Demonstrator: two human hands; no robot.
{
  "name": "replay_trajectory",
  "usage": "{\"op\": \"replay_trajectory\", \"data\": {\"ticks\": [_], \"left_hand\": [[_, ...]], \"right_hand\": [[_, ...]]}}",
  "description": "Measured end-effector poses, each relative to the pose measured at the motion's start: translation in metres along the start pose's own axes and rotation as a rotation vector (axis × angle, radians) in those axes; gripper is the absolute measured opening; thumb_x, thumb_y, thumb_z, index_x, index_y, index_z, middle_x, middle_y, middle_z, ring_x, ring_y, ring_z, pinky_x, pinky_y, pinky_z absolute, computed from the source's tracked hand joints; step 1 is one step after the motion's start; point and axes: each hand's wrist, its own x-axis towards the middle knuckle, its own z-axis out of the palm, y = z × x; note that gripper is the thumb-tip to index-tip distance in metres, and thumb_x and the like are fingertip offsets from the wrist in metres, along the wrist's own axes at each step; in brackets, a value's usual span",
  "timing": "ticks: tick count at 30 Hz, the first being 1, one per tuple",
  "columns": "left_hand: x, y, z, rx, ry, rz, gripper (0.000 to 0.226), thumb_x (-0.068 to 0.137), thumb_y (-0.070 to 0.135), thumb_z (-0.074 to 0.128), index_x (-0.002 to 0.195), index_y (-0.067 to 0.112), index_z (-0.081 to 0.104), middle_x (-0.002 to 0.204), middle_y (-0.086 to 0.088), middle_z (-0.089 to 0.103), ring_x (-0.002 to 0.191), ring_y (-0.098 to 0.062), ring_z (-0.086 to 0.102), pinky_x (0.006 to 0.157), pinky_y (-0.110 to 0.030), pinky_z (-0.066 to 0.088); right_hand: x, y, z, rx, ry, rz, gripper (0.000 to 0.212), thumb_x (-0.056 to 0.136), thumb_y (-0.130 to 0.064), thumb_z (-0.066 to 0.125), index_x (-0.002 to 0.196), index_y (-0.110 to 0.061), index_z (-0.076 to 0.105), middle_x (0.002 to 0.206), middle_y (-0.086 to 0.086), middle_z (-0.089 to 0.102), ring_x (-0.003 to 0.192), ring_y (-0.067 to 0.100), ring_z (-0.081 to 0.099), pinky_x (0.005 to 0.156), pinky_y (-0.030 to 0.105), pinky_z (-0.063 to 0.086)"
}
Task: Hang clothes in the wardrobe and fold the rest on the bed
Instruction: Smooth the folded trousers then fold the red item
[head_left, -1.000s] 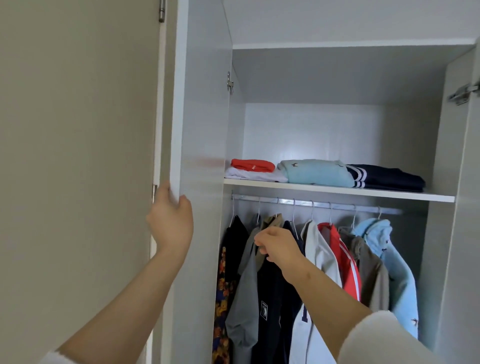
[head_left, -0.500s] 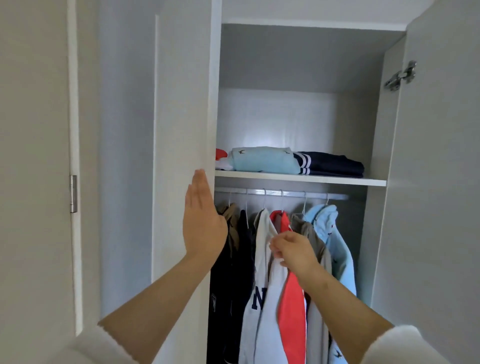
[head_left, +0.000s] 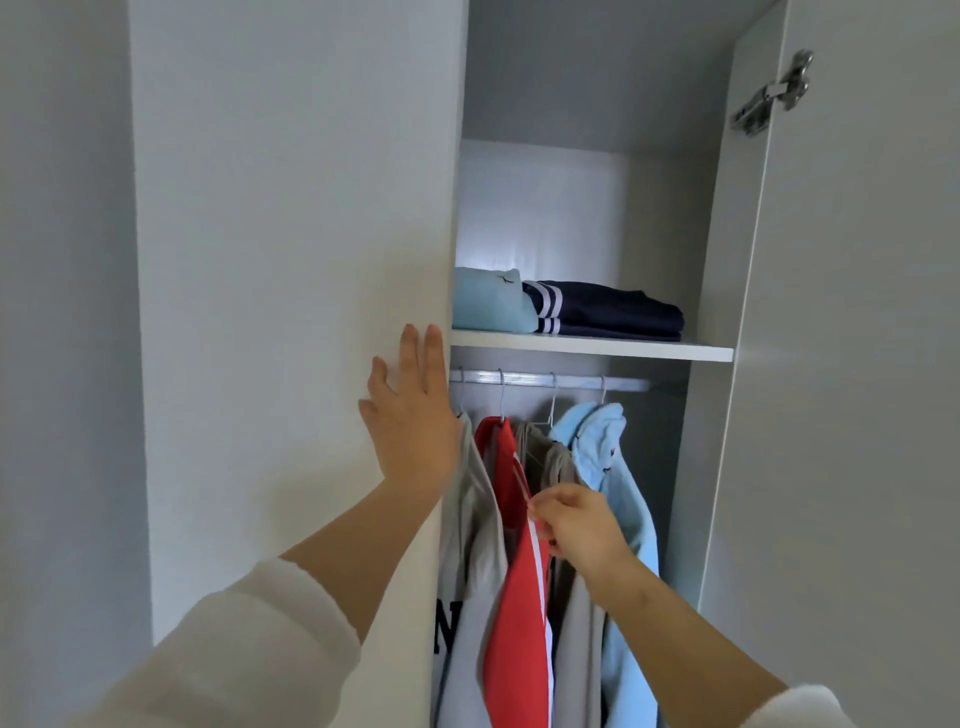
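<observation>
The wardrobe stands partly open. My left hand (head_left: 410, 415) lies flat, fingers apart, against the outer face of the left door (head_left: 291, 260), near its edge. My right hand (head_left: 576, 525) pinches the white-striped edge of a red jacket (head_left: 514, 597) hanging on the rail (head_left: 550, 379). To its left hangs a grey hoodie (head_left: 472, 561) with dark letters. A taupe garment (head_left: 545, 457) and a light blue hoodie (head_left: 618, 467) hang to the right. The left door hides the clothes further left.
A shelf (head_left: 597, 347) above the rail holds a folded light blue top (head_left: 488, 301) and a folded navy garment (head_left: 608, 312) with white stripes. The right door (head_left: 857, 364) stands open, its metal hinge (head_left: 774, 93) at the top.
The left door has swung further across the opening under my left hand, hiding the dark clothes and the red folded item. My right hand has shifted from the dark garments to the red jacket.
</observation>
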Motion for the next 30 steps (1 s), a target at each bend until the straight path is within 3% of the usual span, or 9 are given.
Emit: {"op": "replay_trajectory", "data": {"ticks": [5,10,14,16,19,22,26,28,30], "left_hand": [[0.024,0.010,0.055,0.019,0.054,-0.038,0.092,0.089,0.028,0.046,0.133,0.025,-0.035,0.158,-0.001,-0.007,0.138,-0.040,0.018,0.103,-0.058,0.030],[0.043,0.010,0.090,0.027,0.078,0.000,0.077,0.082,0.026,0.041,0.144,0.021,-0.004,0.155,-0.006,0.021,0.132,-0.045,0.031,0.097,-0.068,0.031],[0.049,0.006,0.104,0.045,0.016,0.008,0.073,0.079,0.028,0.028,0.144,0.021,-0.004,0.155,-0.009,0.018,0.134,-0.048,0.025,0.097,-0.072,0.023],[0.046,0.005,0.105,0.042,0.017,0.031,0.070,0.082,0.027,0.033,0.145,0.020,0.003,0.154,-0.012,0.021,0.135,-0.050,0.022,0.096,-0.074,0.021],[0.035,0.011,0.097,-0.023,0.031,0.083,0.077,0.077,0.018,0.064,0.145,0.014,0.027,0.149,-0.019,0.030,0.134,-0.050,0.025,0.095,-0.076,0.018],[0.004,0.047,0.078,-0.088,0.020,0.288,0.073,0.061,0.012,0.074,0.131,0.011,0.052,0.135,-0.019,0.049,0.126,-0.043,0.043,0.095,-0.069,0.029],[-0.048,0.116,0.048,-0.477,-0.184,0.359,0.053,0.076,0.017,0.060,0.128,0.019,0.052,0.137,-0.001,0.046,0.128,-0.024,0.039,0.103,-0.039,0.028],[-0.072,0.150,0.036,-0.645,-0.225,0.367,0.047,0.079,0.015,0.059,0.125,0.017,0.053,0.136,0.000,0.046,0.125,-0.023,0.041,0.100,-0.035,0.030],[-0.094,0.182,0.023,-0.788,-0.256,0.363,0.042,0.078,0.010,0.059,0.120,0.011,0.056,0.132,-0.004,0.049,0.120,-0.026,0.045,0.098,-0.035,0.034]], "right_hand": [[0.057,0.012,-0.001,-0.007,0.044,0.029,0.023,0.086,-0.006,0.052,0.069,-0.016,0.063,0.063,0.000,0.058,0.059,0.013,0.051,0.054,0.023,0.038],[0.101,0.005,-0.004,-0.035,0.097,0.007,0.026,0.086,-0.007,0.051,0.062,-0.016,0.055,0.061,0.004,0.054,0.054,0.015,0.046,0.045,0.019,0.034],[0.111,0.003,-0.007,-0.008,0.104,0.010,0.026,0.087,-0.008,0.053,0.063,-0.018,0.056,0.061,0.000,0.057,0.055,0.013,0.049,0.050,0.021,0.035],[0.106,0.002,-0.012,-0.004,0.118,-0.011,0.028,0.088,-0.007,0.052,0.062,-0.018,0.056,0.058,0.000,0.054,0.054,0.013,0.047,0.052,0.023,0.035],[0.086,0.000,-0.031,-0.057,0.147,-0.055,0.024,0.089,-0.010,0.053,0.067,-0.020,0.058,0.061,-0.001,0.056,0.058,0.013,0.049,0.056,0.022,0.039],[0.054,-0.005,-0.065,-0.094,0.213,-0.088,0.024,0.089,-0.014,0.055,0.068,-0.023,0.059,0.071,-0.003,0.060,0.066,0.013,0.053,0.062,0.023,0.041],[-0.006,-0.009,-0.126,-0.222,0.330,-0.110,0.023,0.088,-0.011,0.054,0.072,-0.026,0.058,0.077,-0.002,0.063,0.074,0.018,0.056,0.073,0.029,0.043],[-0.040,-0.007,-0.156,-0.314,0.418,-0.138,0.018,0.089,-0.011,0.053,0.082,-0.026,0.059,0.085,0.001,0.064,0.080,0.020,0.058,0.077,0.030,0.044],[-0.074,-0.007,-0.185,-0.419,0.561,-0.163,0.019,0.090,-0.012,0.049,0.099,-0.024,0.060,0.088,0.000,0.063,0.080,0.021,0.058,0.070,0.025,0.042]]}}
